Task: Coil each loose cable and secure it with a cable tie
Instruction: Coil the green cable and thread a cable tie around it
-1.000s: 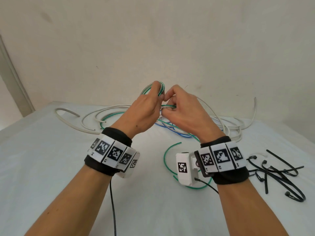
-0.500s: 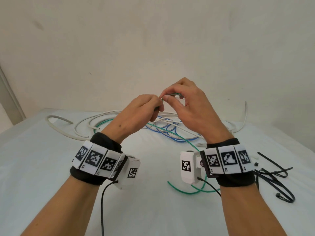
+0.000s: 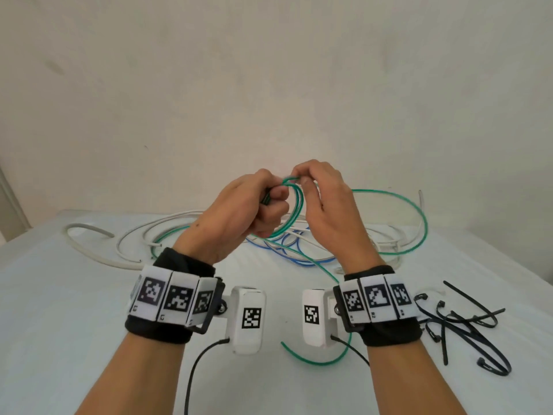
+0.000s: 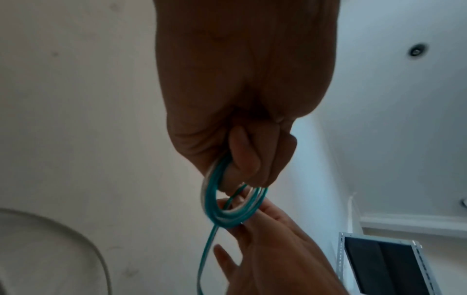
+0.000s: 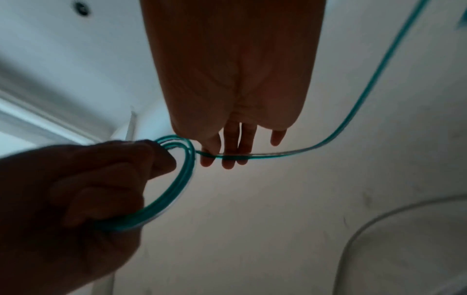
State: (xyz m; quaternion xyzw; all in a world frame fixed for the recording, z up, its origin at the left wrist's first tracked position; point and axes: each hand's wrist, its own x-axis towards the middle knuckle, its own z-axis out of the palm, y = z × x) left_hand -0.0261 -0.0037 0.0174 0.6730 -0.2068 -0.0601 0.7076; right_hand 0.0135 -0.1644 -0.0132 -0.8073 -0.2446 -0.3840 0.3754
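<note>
A thin green cable (image 3: 294, 211) is wound into a small coil held up above the table. My left hand (image 3: 269, 199) grips the coil in a fist, which the left wrist view (image 4: 227, 215) shows under the curled fingers (image 4: 242, 159). My right hand (image 3: 302, 182) pinches the strand at the top of the coil; in the right wrist view the cable (image 5: 252, 155) runs across its fingertips (image 5: 227, 159). The free length arcs out to the right (image 3: 419, 211), and its tail (image 3: 317, 361) lies on the table between my wrists. Black cable ties (image 3: 466, 324) lie at the right.
Loose white cables (image 3: 98, 256) and a blue cable (image 3: 299, 259) lie tangled at the back of the white table (image 3: 59, 324), under my hands. A bare wall stands right behind the table. Black camera leads hang from both wrists.
Another turn has gone onto the coil. My right hand has come back to the top of the coil, and a wide green loop now swings out to the right.
</note>
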